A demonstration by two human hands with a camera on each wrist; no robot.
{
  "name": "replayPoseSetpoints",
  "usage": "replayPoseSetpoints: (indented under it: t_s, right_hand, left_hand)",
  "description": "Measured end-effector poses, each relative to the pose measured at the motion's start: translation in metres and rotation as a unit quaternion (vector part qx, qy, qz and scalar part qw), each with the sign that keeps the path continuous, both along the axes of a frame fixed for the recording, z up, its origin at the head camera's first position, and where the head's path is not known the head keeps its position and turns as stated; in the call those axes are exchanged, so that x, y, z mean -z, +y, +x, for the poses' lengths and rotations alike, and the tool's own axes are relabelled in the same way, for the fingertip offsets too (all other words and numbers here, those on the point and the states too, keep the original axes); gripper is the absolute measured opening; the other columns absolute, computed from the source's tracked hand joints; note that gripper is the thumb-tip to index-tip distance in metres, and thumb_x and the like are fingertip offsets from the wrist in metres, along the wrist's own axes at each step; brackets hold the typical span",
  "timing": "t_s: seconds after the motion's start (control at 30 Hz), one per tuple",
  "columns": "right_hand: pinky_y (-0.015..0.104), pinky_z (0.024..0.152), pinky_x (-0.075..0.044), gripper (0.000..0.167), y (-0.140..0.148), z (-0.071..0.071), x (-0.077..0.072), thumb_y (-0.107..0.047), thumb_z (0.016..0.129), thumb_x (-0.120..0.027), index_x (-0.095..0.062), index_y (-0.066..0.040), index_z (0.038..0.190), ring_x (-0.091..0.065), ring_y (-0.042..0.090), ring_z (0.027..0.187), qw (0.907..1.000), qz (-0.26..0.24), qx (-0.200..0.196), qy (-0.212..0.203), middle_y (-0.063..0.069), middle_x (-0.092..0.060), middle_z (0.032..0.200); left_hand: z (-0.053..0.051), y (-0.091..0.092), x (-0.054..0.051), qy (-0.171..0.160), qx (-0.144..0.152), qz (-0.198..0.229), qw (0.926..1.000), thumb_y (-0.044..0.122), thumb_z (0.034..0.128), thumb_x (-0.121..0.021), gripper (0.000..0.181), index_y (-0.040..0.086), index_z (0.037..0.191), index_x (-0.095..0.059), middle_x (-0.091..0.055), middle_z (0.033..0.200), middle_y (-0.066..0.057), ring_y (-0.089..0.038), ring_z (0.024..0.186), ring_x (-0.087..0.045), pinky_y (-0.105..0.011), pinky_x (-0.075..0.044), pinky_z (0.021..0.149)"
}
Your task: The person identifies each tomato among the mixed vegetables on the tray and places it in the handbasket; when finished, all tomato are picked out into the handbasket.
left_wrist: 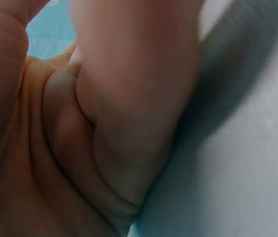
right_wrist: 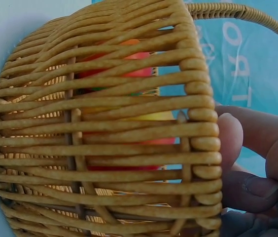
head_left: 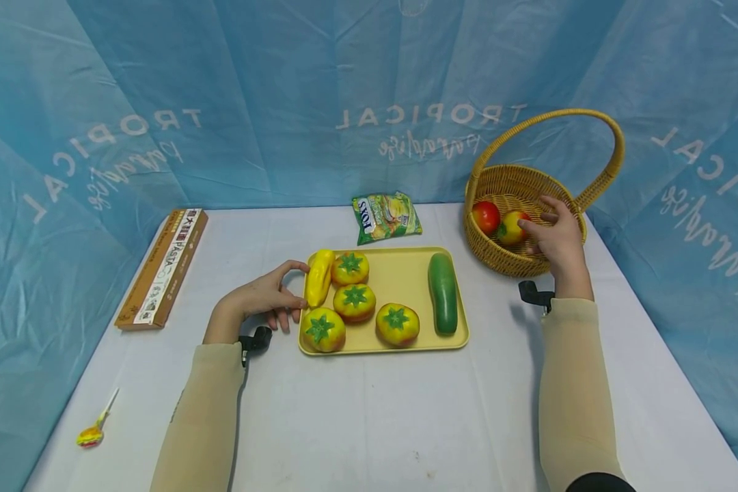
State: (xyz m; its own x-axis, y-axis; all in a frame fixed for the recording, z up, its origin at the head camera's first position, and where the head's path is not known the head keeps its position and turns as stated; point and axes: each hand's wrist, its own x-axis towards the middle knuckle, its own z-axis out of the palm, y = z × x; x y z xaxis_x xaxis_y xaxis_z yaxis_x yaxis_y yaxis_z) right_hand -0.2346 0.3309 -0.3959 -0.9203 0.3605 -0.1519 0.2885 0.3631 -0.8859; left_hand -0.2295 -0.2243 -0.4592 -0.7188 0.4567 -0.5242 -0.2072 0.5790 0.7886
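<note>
At the left edge of the yellow tray [head_left: 381,273], my left hand [head_left: 261,294] has its thumb and index finger spread beside a yellow banana [head_left: 318,279]. Whether the fingertips touch the banana or only the tray rim is unclear; the left wrist view shows mostly blurred fingers. Several yellow-orange persimmon-like fruits [head_left: 354,303] with green leaf tops and a green cucumber [head_left: 443,294] lie on the tray. My right hand [head_left: 559,239] reaches over the wicker basket [head_left: 492,253], fingers apart, thumb beside a yellow-red fruit [head_left: 512,229]. A red fruit [head_left: 486,216] lies next to it.
Behind the tray lies a green FOX'S candy bag [head_left: 386,217]. A brown pasta box [head_left: 162,270] is at the left, with a lollipop [head_left: 96,424] nearer the front. The basket's tall handle [head_left: 547,115] arches above it. A blue curtain [head_left: 283,102] surrounds the white table.
</note>
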Motion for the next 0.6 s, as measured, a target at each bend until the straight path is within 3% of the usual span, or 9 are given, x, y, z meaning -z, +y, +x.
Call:
replayPoseSetpoints:
  t_s: [0.4, 0.53, 0.6]
  right_hand:
    - [0.023, 0.066, -0.063, 0.082, 0.001, 0.001, -0.003, -0.04, 0.102, -0.071, -0.025, -0.032, 0.169, -0.06, 0.024, 0.103, 0.9999, -0.011, -0.009, 0.001, 0.016, -0.03, 0.173]
    - [0.022, 0.063, -0.061, 0.079, -0.003, 0.006, -0.011, -0.041, 0.102, -0.07, -0.027, -0.035, 0.168, -0.057, 0.019, 0.108, 0.9993, -0.021, -0.021, 0.024, 0.014, -0.032, 0.173]
    - [0.021, 0.06, -0.059, 0.077, -0.006, 0.008, -0.017, -0.039, 0.102, -0.071, -0.029, -0.036, 0.167, -0.057, 0.017, 0.1, 0.9983, -0.026, -0.03, 0.042, 0.014, -0.034, 0.172]
  left_hand:
    - [0.0, 0.0, 0.0, 0.0, 0.0, -0.001, 1.0, 0.034, 0.0974, -0.078, 0.084, 0.03, 0.159, -0.021, -0.078, 0.083, -0.012, -0.019, 0.055, -0.071, -0.03, -0.06, 0.053]
    - [0.0, 0.0, 0.0, 0.0, 0.0, 0.001, 1.0, 0.033, 0.0974, -0.078, 0.084, 0.029, 0.159, -0.022, -0.077, 0.083, -0.012, -0.019, 0.055, -0.071, -0.03, -0.059, 0.052]
    - [0.0, 0.0, -0.001, 0.0, 0.001, 0.002, 1.0, 0.033, 0.0974, -0.078, 0.084, 0.029, 0.159, -0.022, -0.078, 0.083, -0.012, -0.019, 0.054, -0.071, -0.029, -0.059, 0.052]
